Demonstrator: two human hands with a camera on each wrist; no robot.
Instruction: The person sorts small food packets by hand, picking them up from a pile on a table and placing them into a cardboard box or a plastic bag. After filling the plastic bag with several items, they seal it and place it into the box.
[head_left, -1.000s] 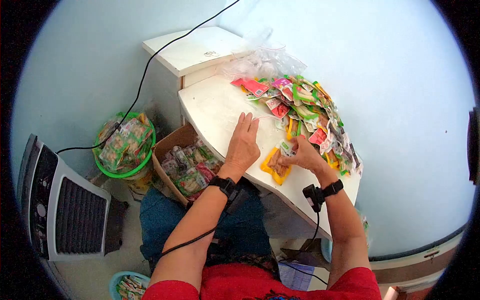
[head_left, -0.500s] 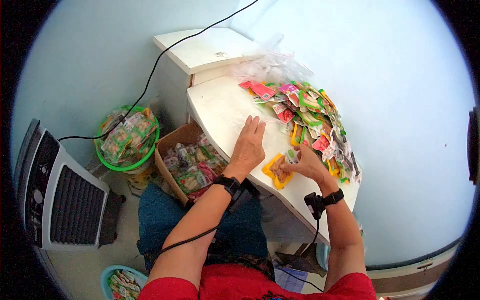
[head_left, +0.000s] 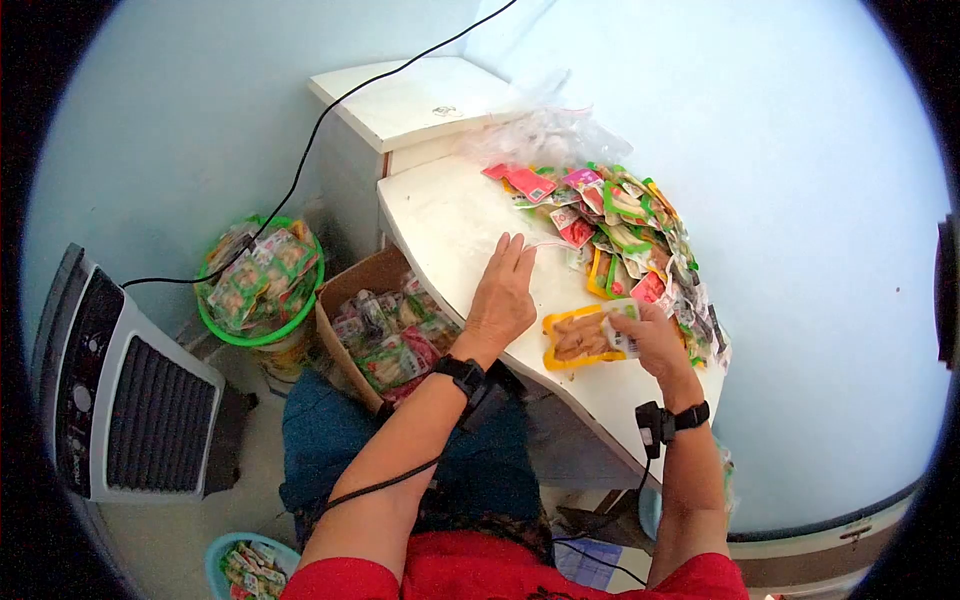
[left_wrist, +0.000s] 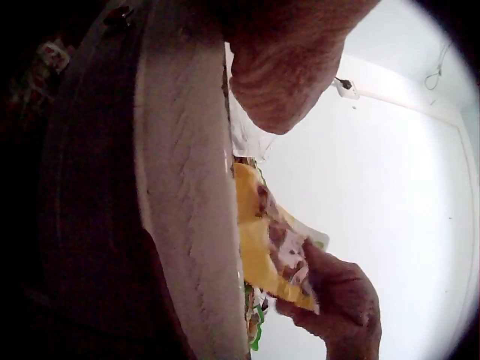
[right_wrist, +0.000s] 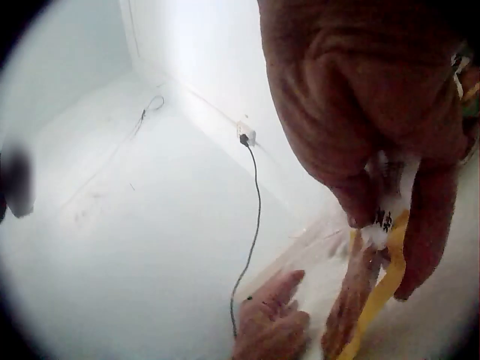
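Our right hand [head_left: 655, 345] pinches one end of the yellow packet [head_left: 580, 337] over the white table [head_left: 430, 215]. It sticks out longways toward our left hand [head_left: 500, 305] (straight fingers, holding nothing).

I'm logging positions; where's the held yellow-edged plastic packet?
Head view: the right hand grips the packet above the white tabletop, lower left of the colourful packet pile.

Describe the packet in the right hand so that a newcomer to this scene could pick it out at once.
Start at the white table. Near its front edge, the right hand pinches one end of a yellow-edged packet with light brown pieces showing inside. Other packets lie in the heap, some yellow-edged too, but only this one is held.
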